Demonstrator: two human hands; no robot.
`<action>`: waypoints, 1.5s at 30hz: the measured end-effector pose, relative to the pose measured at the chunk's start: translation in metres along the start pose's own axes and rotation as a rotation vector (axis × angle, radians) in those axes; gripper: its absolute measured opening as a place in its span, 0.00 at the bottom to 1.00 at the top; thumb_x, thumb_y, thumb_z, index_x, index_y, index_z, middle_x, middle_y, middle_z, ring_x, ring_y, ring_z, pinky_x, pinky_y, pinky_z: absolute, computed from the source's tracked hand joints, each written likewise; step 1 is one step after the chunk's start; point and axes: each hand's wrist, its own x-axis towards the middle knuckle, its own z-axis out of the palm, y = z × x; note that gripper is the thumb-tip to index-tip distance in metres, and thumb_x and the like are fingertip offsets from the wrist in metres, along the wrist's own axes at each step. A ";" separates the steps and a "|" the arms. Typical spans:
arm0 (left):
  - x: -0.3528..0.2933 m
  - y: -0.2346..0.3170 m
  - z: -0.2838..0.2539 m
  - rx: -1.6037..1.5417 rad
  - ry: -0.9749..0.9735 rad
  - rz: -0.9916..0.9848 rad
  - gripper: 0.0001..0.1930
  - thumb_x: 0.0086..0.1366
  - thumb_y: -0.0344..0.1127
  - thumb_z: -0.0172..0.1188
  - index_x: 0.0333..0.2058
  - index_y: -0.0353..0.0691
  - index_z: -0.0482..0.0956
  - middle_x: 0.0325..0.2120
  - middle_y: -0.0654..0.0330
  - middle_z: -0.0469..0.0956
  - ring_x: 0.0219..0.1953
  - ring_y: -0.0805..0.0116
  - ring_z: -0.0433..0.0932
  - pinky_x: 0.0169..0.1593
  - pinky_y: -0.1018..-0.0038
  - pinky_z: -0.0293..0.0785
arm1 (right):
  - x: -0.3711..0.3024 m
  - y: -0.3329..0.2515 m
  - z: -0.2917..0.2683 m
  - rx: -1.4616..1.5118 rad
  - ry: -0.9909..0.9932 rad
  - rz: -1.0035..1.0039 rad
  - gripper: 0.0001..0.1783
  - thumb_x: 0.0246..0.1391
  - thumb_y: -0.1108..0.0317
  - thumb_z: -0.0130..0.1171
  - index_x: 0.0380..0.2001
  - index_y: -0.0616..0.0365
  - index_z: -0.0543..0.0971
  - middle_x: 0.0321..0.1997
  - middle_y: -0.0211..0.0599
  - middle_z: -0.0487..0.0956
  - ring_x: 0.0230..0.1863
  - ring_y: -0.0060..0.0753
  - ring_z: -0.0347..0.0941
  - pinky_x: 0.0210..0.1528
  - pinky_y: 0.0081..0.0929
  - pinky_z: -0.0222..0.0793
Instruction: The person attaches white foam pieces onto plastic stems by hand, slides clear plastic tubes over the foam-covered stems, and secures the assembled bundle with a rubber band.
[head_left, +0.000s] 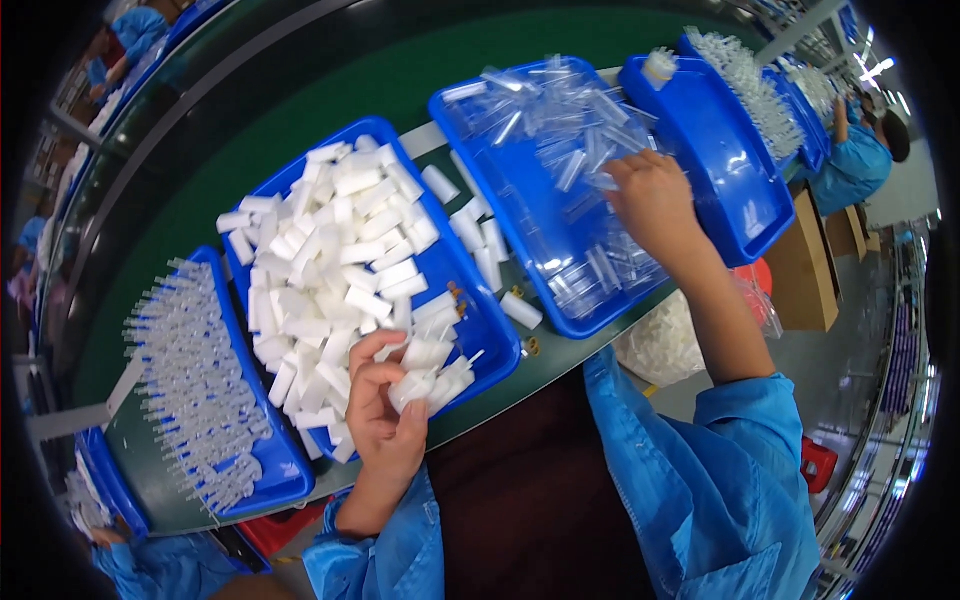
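My left hand [390, 420] is closed round a small bunch of white pieces [442, 385], some with thin pale stems sticking out. It is over the near edge of a blue tray [480, 335] heaped with short white foam-like pieces [335, 240]. My right hand [655, 200] reaches into another blue tray [500, 190] of loose clear plastic tubes [600, 130]. Its fingers are bent and pinched together at a clear tube [604, 181], partly hidden by the fingertips.
Several white pieces [490, 240] lie between the trays. At the left is a tray of stemmed pieces [200, 380]; at the right, a blue tray [735, 180] with a small bundle [660, 66]. A clear bag [665, 340] and cardboard box [803, 265] stand below. A co-worker [855, 160] sits far right.
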 end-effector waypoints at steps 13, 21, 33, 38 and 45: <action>0.002 0.000 -0.001 0.100 -0.021 0.008 0.09 0.56 0.25 0.53 0.37 0.36 0.70 0.55 0.51 0.57 0.49 0.68 0.67 0.51 0.74 0.63 | -0.007 -0.107 -0.056 1.730 -0.191 0.079 0.08 0.49 0.77 0.59 0.35 0.60 0.80 0.34 0.29 0.73 0.29 0.15 0.67 0.31 0.13 0.64; 0.002 0.001 -0.006 0.223 -0.031 0.057 0.09 0.57 0.28 0.55 0.37 0.34 0.72 0.53 0.51 0.58 0.48 0.68 0.66 0.46 0.78 0.64 | -0.011 -0.136 -0.057 1.899 -0.309 0.326 0.11 0.49 0.78 0.58 0.38 0.62 0.72 0.33 0.31 0.73 0.32 0.16 0.68 0.35 0.13 0.62; 0.002 0.003 -0.001 0.248 -0.028 0.034 0.09 0.56 0.27 0.56 0.37 0.35 0.72 0.53 0.50 0.57 0.46 0.66 0.69 0.47 0.74 0.65 | -0.018 -0.147 -0.052 1.924 -0.292 0.226 0.21 0.51 0.76 0.59 0.49 0.62 0.68 0.41 0.36 0.73 0.38 0.20 0.70 0.40 0.17 0.68; 0.002 0.004 0.002 0.279 -0.001 0.020 0.11 0.52 0.24 0.58 0.36 0.37 0.72 0.52 0.50 0.58 0.45 0.66 0.70 0.46 0.73 0.66 | -0.019 -0.154 -0.048 1.944 -0.307 0.147 0.21 0.53 0.75 0.57 0.51 0.61 0.67 0.41 0.35 0.73 0.40 0.21 0.69 0.42 0.17 0.67; 0.005 0.007 0.004 0.404 -0.019 0.047 0.11 0.51 0.25 0.59 0.36 0.35 0.74 0.53 0.50 0.59 0.43 0.63 0.71 0.46 0.72 0.67 | -0.019 -0.154 -0.043 2.017 -0.358 0.218 0.22 0.55 0.73 0.54 0.54 0.62 0.66 0.41 0.36 0.74 0.40 0.20 0.70 0.43 0.18 0.67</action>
